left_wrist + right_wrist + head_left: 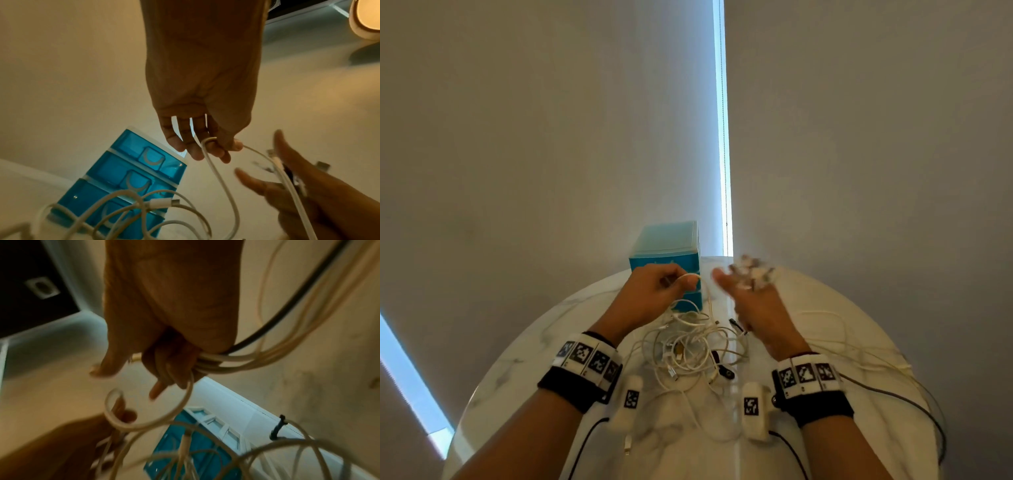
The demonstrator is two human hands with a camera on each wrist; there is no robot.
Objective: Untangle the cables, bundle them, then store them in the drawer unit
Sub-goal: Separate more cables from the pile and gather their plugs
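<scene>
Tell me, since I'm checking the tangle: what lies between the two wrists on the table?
In the head view, the heap of tangled white cables lies there on the table.

Right hand (pixel 170 331) around cables (pixel 216 363)

Motion blur smears the right hand (pixel 748 291) fingers (pixel 753 272) and their cables (pixel 751 274).

Cables (pixel 688 346): mostly white, in a tangled heap; one black cable (pixel 273 319) among those in hand; some dark connector ends.
Drawer unit (pixel 666 255): translucent turquoise-blue drawers (pixel 127 175), white frame and dividers.
Bench (pixel 524 363): white, faint grey marble veining.
Wristbands (pixel 571 387): black, topped with white blocks bearing black-and-white square marker patterns.
Wall (pixel 517 120): plain pale grey-beige.
</scene>
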